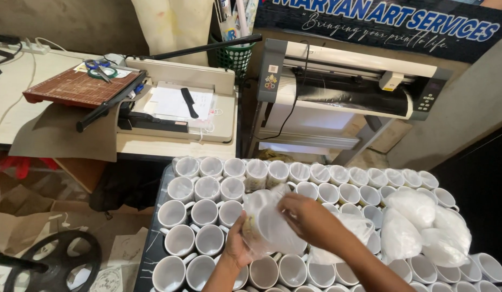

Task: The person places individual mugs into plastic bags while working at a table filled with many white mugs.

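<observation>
Over the rows of white mugs (207, 216), my left hand (237, 246) grips a plastic-wrapped mug (267, 221); right hand (307, 213) pinches its wrap.

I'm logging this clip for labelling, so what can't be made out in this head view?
- Wrapped mug: its surface is blurred by the cloudy plastic bag.
- Left hand: fingers hidden behind the bag.
- Right hand: fingertips lost in the plastic.
- Front row of white mugs: cut off by the bottom edge.
</observation>
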